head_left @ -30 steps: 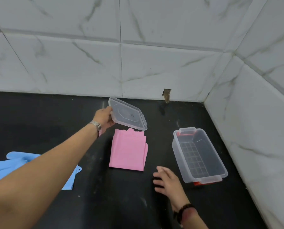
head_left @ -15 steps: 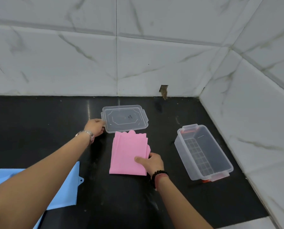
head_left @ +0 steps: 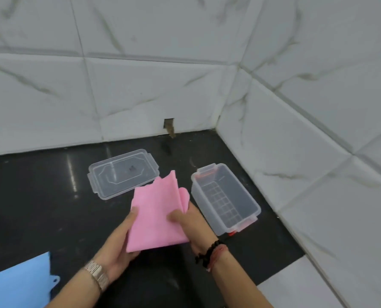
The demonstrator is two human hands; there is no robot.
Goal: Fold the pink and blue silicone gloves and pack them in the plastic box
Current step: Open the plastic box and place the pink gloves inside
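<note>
The folded pink glove point(head_left: 156, 214) is lifted off the black counter, held between both hands. My left hand point(head_left: 118, 243) grips its left edge with the thumb on top. My right hand point(head_left: 189, 221) pinches its right edge, thumb on top and fingers beneath. The clear plastic box point(head_left: 225, 197) stands open and holds nothing, just right of the glove. Its clear lid point(head_left: 123, 173) lies flat behind the glove. The blue glove point(head_left: 18, 283) lies flat at the lower left, partly cut off by the frame edge.
White marble-tiled walls point(head_left: 140, 96) close the counter at the back and on the right, forming a corner. A small hole point(head_left: 169, 126) sits at the base of the back wall. The black counter point(head_left: 40, 207) ends at a white edge at the lower right.
My left hand let go of the lid, which now lies flat, and came to the pink glove. Both hands have lifted the glove off the counter.
</note>
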